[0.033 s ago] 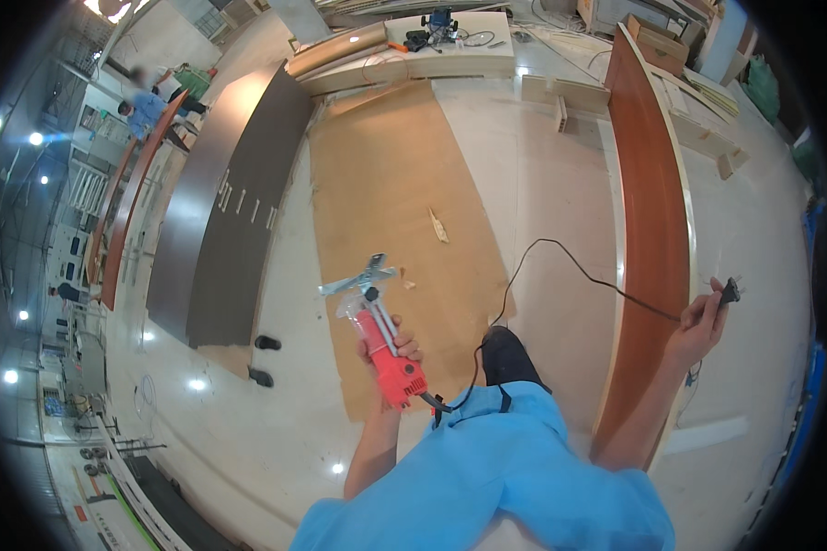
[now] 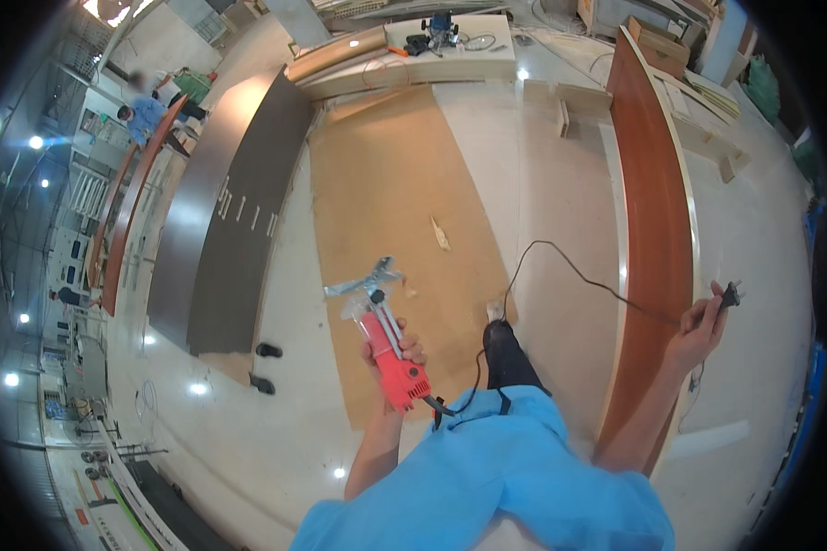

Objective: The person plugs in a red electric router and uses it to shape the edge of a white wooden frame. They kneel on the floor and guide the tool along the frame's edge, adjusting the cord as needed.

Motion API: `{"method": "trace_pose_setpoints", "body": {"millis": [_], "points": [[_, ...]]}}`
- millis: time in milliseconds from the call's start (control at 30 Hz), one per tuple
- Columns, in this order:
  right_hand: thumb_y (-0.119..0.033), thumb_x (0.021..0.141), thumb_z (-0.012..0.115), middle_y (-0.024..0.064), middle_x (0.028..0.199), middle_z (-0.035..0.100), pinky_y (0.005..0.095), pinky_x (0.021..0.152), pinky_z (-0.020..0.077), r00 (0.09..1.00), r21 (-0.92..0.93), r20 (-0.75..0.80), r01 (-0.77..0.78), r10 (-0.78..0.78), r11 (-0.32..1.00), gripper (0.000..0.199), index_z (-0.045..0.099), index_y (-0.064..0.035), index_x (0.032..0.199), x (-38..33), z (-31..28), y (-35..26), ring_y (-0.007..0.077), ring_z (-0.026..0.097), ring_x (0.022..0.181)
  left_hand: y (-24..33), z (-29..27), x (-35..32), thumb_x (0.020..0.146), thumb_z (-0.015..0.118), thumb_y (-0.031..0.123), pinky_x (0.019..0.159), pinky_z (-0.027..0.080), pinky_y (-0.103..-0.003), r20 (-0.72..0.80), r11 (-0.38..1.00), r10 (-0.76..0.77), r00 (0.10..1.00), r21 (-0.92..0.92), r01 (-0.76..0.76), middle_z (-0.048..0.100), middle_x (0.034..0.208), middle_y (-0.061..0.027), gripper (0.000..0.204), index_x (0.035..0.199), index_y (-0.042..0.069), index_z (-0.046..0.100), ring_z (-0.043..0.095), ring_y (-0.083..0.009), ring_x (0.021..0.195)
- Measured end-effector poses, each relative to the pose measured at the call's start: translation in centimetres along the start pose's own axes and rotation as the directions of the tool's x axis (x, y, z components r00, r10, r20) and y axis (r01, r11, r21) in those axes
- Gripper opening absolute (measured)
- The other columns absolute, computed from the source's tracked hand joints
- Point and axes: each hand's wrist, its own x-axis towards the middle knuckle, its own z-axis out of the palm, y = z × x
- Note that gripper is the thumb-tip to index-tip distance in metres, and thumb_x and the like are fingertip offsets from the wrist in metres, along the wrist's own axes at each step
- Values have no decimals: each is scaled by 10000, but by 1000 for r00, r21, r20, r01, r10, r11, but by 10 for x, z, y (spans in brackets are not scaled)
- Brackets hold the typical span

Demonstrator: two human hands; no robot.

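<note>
My left hand (image 2: 409,347) is closed round the body of a red corded power tool (image 2: 402,378), held in front of my waist. Its silver metal rods and crosspiece point away from me, with clear plastic about that end. Off to the right, my right hand (image 2: 698,332) is stretched out over a reddish-brown panel and grips the black plug (image 2: 730,295) in its fingertips, prongs outward. The black power cord (image 2: 579,266) loops up between the tool and the plug.
A brown sheet (image 2: 386,184) with a torn scrap (image 2: 440,233) covers the floor ahead. The reddish-brown panel (image 2: 652,174) stands at right, a dark grey panel (image 2: 239,220) at left with black shoes (image 2: 265,367) nearby. A low bench (image 2: 478,60) carries tools. People work far left.
My view has shifted slightly, and the tool sits a little further right in it. The tip of my foot now shows ahead of my trouser leg. Both hands keep their hold.
</note>
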Motion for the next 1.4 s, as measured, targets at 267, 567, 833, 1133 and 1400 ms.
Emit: {"method": "trace_pose_setpoints", "body": {"millis": [267,567,833,1133,1400], "points": [[-186,1060,584,-51,635,409,226,437,191,915,224,73,-403,397,888,150,590,-91,943,124,226,145,23,284,492,92,-23,200,885,753,513,908,504,-371,-173,998,59,983,20,-56,592,1031,-78,730,1395,58,497,607,-198,940],[-214,1052,609,-56,603,395,230,429,217,679,79,587,-590,440,804,151,630,-70,1008,209,542,231,35,315,476,195,-13,358,853,800,489,906,522,-363,-242,949,298,924,-27,-313,603,1026,-26,707,1354,68,531,623,-168,930],[-288,1046,628,-68,578,434,217,424,219,503,-301,597,-582,625,756,238,665,-57,1000,230,779,401,16,329,465,315,-77,524,814,842,424,912,535,-353,-275,862,439,856,-139,-487,636,1011,-22,721,1327,19,538,652,-168,957],[-330,1064,587,-55,605,473,244,436,254,506,-387,619,-470,601,793,300,664,-64,949,275,1041,542,28,366,499,469,-46,742,865,775,487,918,503,-372,-254,900,391,885,-98,-425,595,1065,-69,753,1387,12,512,616,-196,987],[-314,1040,636,-32,628,520,247,412,257,237,-496,627,-614,742,615,244,685,-87,965,276,1332,798,40,376,463,587,-95,902,875,706,582,891,504,-375,-507,812,491,709,-28,-582,575,1008,-83,770,1388,34,536,590,-204,924]]}}
